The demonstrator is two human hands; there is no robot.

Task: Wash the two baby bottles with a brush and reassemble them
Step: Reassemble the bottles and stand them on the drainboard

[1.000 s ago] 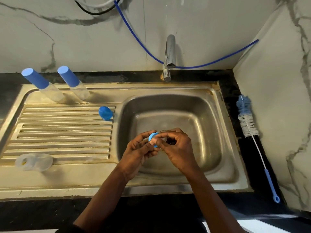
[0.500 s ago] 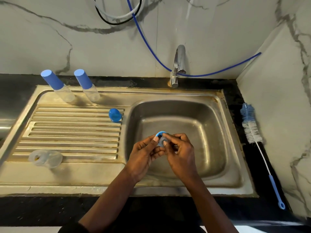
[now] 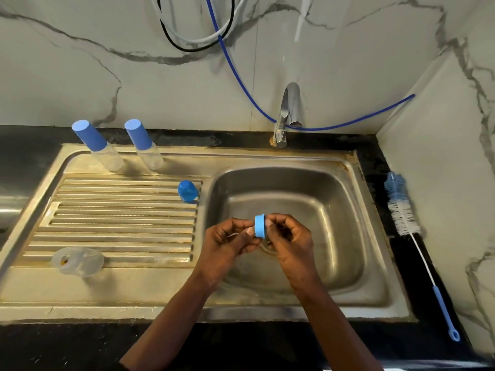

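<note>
since both hands work directly above the sink (image 3: pixel 334 188), the biggest risk starts there: the open drain (image 3: pixel 267 247) sits just under the fingers, so a wet slip would likely drop the small part into the basin or onto that hole. the tap (image 3: pixel 288 113) is not running, and if it is opened hard the splash could knock a loose hold.

on the ribbed drainboard (image 3: pixel 120 223) the two bottles (image 3: pixel 107 156) (image 3: pixel 150 156) stand at the back edge, near each other but apart, each a clear body topped by a tall blue piece. they look light and narrow, so i judge a brushing arm could tip them. the brush (image 3: pixel 401 210) lies on the dark counter to the right of the sink, well apart from the hands, bristles toward the wall. reaching for it one-handed would leave the part in a weaker grip.

a clear plastic piece (image 3: pixel 77 261) rests at the front left of the drainboard. it is nearly see-through and easy to overlook at reassembly. the blue cap (image 3: pixel 187 191) stands at the drainboard's edge just beside the basin, where a nudge could roll it in.

smallest is the blue ring (image 3: pixel 259 226), a short, smooth collar held on edge over the basin. the left hand (image 3: pixel 227 245) pinches it between thumb and curled fingers from one side, and the right hand (image 3: pixel 292 242) pinches it with narrow, bent fingertips from the other. whether a clear teat is also in the right fingers i cannot tell.
</note>
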